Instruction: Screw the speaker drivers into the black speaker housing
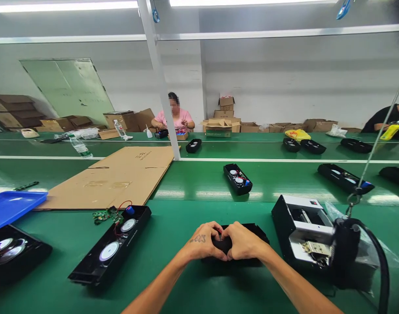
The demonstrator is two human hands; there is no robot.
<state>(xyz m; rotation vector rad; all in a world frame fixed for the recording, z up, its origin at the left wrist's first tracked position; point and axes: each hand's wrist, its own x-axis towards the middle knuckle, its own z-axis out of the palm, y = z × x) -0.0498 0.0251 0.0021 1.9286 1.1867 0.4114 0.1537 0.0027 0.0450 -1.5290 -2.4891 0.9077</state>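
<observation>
Head view. The left hand (202,241) and right hand (243,241) meet over a black speaker housing (256,231) on the green desk (173,279). The fingers (215,230) curl closed around a dark rounded part (223,245), held between both hands and partly hidden. To the left, a second housing (109,257) has two round drivers (108,251) seated, while its wired green circuit board (108,214) lies outside the case, not yet fitted. A white fixture (304,226) stands to the right.

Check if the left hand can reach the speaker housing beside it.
Probably yes. The left hand is on the black housing, but only the green bench shows between it and the speaker housing. It would likely need to let go first.
</observation>
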